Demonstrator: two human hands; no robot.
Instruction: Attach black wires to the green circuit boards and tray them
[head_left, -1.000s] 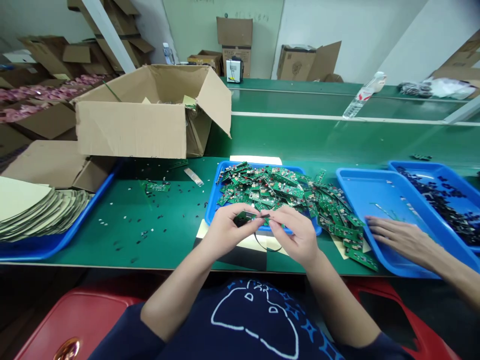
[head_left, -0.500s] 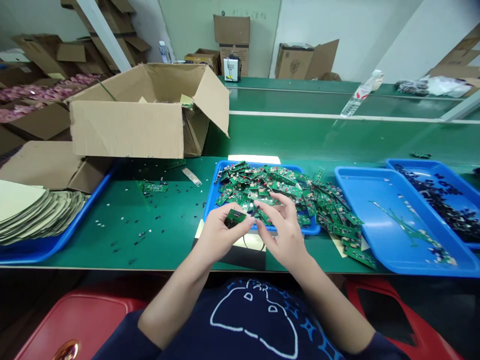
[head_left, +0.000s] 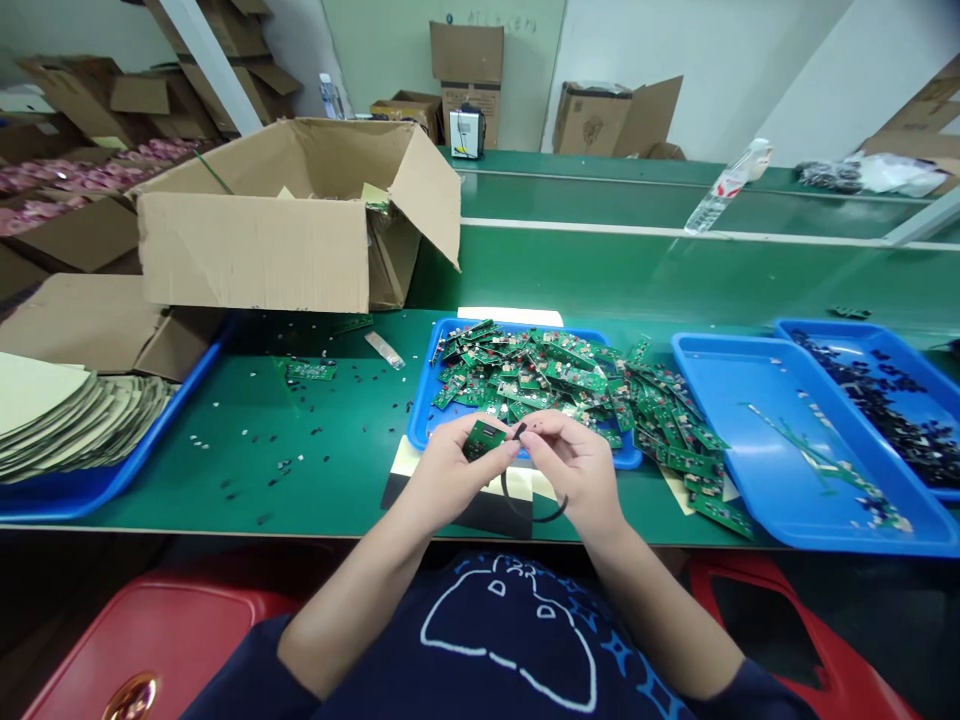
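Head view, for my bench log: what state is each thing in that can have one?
left hand, closed on a circuit board
right hand, closed on a small dark part
black cable, curved below the hands
large cardboard box, open
middle blue tray, heaped, boards spilling over its right side
nearer right tray, mostly bare
far right tray, holding scattered dark parts
yellowish sheets, stacked

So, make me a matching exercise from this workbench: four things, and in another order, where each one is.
Things:
1. Single circuit board
2. Heaped black parts
3. Stacked yellowish sheets
4. Red-labelled bottle

Places:
A. Blue tray at far left
B. Ledge behind the trays
C. Left hand
D. Rightmost blue tray

Pairs: 1-C, 2-D, 3-A, 4-B.
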